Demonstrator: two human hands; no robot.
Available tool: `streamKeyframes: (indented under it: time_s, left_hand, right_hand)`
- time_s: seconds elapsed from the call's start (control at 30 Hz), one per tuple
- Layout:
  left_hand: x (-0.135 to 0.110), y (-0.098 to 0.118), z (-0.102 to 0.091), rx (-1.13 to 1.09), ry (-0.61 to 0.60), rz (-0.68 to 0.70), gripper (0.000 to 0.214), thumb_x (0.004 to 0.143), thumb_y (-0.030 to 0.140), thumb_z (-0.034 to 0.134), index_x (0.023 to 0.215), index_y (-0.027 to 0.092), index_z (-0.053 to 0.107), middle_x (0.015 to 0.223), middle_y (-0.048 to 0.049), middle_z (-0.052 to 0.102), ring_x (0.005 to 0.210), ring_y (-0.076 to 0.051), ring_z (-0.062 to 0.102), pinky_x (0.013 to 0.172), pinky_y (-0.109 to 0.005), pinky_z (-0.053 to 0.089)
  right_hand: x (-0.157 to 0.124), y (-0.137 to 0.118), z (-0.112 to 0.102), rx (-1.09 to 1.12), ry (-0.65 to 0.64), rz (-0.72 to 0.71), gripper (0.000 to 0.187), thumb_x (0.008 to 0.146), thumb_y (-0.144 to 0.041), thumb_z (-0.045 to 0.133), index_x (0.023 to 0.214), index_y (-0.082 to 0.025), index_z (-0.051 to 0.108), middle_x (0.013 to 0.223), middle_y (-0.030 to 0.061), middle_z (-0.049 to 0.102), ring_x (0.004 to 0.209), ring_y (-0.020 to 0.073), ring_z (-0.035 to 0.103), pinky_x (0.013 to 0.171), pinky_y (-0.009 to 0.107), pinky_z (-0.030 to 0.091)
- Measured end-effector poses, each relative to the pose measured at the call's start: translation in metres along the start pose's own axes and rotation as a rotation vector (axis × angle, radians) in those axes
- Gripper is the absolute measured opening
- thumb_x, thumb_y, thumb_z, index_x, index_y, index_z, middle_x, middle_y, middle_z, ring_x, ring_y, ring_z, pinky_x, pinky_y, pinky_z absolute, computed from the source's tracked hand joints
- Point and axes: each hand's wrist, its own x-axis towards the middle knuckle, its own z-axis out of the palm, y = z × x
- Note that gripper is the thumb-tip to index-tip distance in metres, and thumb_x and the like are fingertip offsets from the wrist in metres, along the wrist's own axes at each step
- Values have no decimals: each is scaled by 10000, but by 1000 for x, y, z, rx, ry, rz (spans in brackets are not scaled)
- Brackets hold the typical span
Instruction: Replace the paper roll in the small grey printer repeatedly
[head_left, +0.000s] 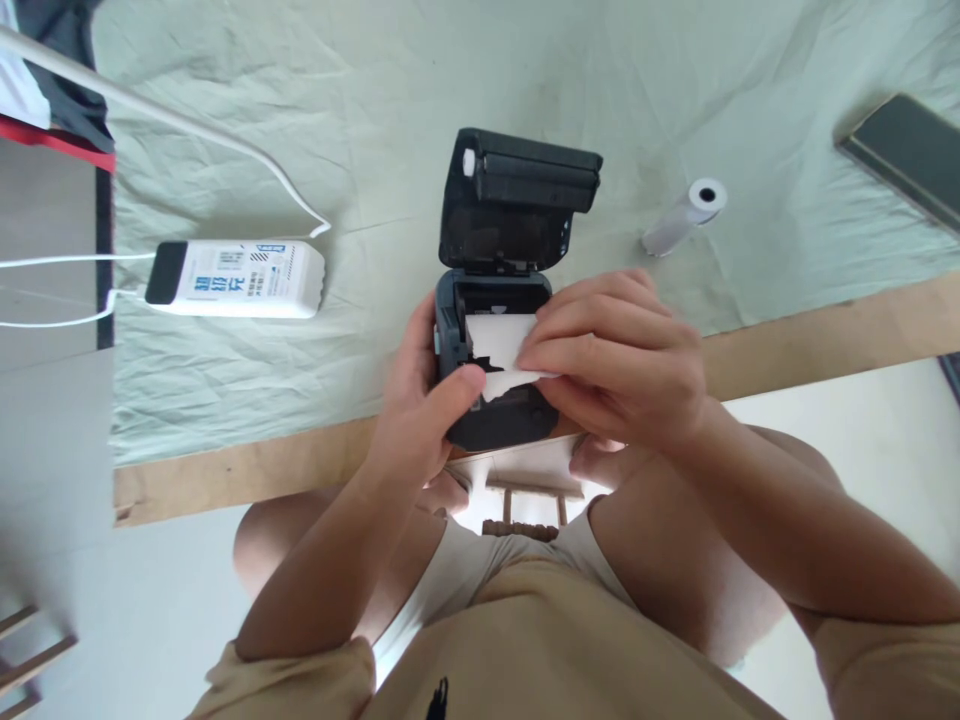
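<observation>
A small dark portable receipt printer [499,425] sits at the table's near edge, its hinged lid [517,200] swung up and away from me. Inside its compartment lies a white paper roll [495,335] with a ragged, torn loose end. My left hand [420,400] wraps around the printer's left side, the thumb resting by the torn paper. From the right, my right hand [619,355] reaches over the compartment, its fingers closed on the roll's paper. The fingertips hide the roll's right part.
A second white paper roll [686,215] stands to the right. Further right lies a dark flat object [907,155], perhaps a phone. On the left is a white power bank [247,280] with cables [180,125]. A pale green cloth [360,90] covers the table.
</observation>
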Motion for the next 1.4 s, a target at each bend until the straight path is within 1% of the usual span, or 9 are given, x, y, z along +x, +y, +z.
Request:
streamKeyframes:
  time_s: [0.17,0.33,0.5,0.63,0.77,0.9,1.03,1.2,1.4]
  left_hand:
    - [-1,5,5,-44,42,-46,468,840,493,822,1214,240,698,1193,-88,794,1353,-325,686,1050,-395,615]
    - [-2,2,-2,-3,-32,-20,570,772,272,905,1292,257,673,1286,-34,782,1225,-287,736,1041,-369,612]
    - [-3,6,-1,129,17,-45,684,723,197,909,1353,264,651,1338,-50,771,1292,-312,707,1147,-421,567]
    - [-3,8,1,153,35,-81,818,686,163,887,1447,259,604,1332,-79,769,1252,-321,731,1079,-422,602]
    - [-2,7,1,126,36,-78,829,661,160,905,1435,242,622,1268,-82,784,1190,-318,750,1007,-391,623]
    - [-2,8,1,126,43,-78,768,690,210,925,1402,242,637,1271,-77,781,1198,-314,748,1011,-388,620]
    - [-2,7,1,104,31,-71,739,700,265,953,1375,252,652,1353,-76,767,1314,-337,710,1072,-402,605]
    - [-1,4,1,-31,28,-75,537,776,419,893,1261,272,714,1337,-63,785,1336,-361,702,972,-405,660]
    - [-1,5,6,-43,69,-64,504,819,457,843,1247,232,703,1231,-94,804,1353,-367,699,1029,-435,642]
  right_hand:
    - [-4,-3,5,-11,61,-54,102,999,-234,641,980,-315,699,949,-28,816,942,199,764,754,408,494]
    - [-10,-1,18,6,86,-86,50,1015,-320,661,982,-287,678,905,-38,799,918,177,749,744,405,485]
    - [-10,-2,13,55,78,-39,208,1013,-512,602,1030,-312,656,910,-11,756,919,207,734,759,447,526]
    - [-6,0,1,6,175,179,325,959,-390,628,1280,-351,601,1349,63,668,1194,279,687,988,486,595]
    - [-7,10,-3,124,46,391,628,992,-494,604,1554,-383,347,1709,109,444,1565,355,491,1204,598,503]
    - [-10,17,-2,285,90,465,519,1056,-614,467,1521,-397,390,1478,86,665,1412,313,653,1179,564,537]
    - [-8,17,0,370,15,520,357,1066,-513,548,1372,-329,565,1395,64,739,1346,279,699,1158,505,567]
    - [-7,20,1,433,-233,527,505,1023,-510,616,1470,-291,528,1454,83,701,1228,259,731,1065,467,624]
    - [-10,24,7,471,-242,548,603,955,-509,694,1481,-285,502,1396,78,714,1081,231,725,986,430,626]
